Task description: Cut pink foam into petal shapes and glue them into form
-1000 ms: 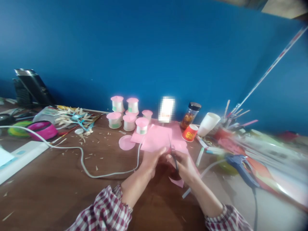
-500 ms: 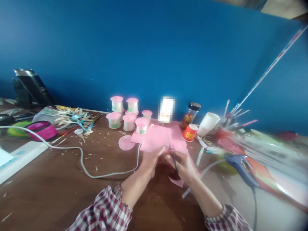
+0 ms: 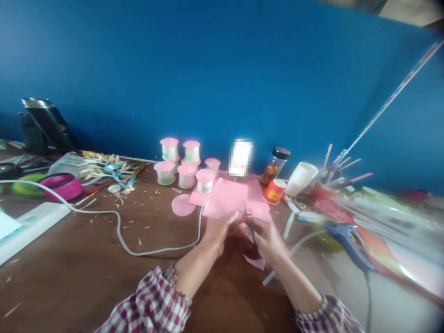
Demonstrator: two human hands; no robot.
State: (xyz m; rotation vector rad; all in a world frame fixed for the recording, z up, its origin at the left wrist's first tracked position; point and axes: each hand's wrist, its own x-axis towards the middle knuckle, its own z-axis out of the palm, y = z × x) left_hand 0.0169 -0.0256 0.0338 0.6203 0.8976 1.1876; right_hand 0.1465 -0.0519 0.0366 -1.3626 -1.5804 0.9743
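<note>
My right hand [image 3: 263,238] is closed around the handles of a pair of scissors [image 3: 253,233], whose thin blades point away over the pink paper [image 3: 224,203]. My left hand [image 3: 220,233] grips the near edge of that paper, thumb on top and the other fingers hidden. A pink offcut [image 3: 255,262] lies below the scissors. Left of the paper rests a round pink paper disc [image 3: 183,205]. Behind it stand several small white cups topped with pink paper, one of them a front cup [image 3: 204,180].
At the back are a blurred upright bright screen [image 3: 240,157], a dark-lidded jar [image 3: 274,166], a red paper cup [image 3: 274,191] and a white cup [image 3: 301,179]. A glue gun [image 3: 350,243] lies right. A white cable [image 3: 138,254] loops left, near a power strip [image 3: 38,226].
The view has shifted very slightly. Both hands, the scissors and the paper keep almost the same pose.
</note>
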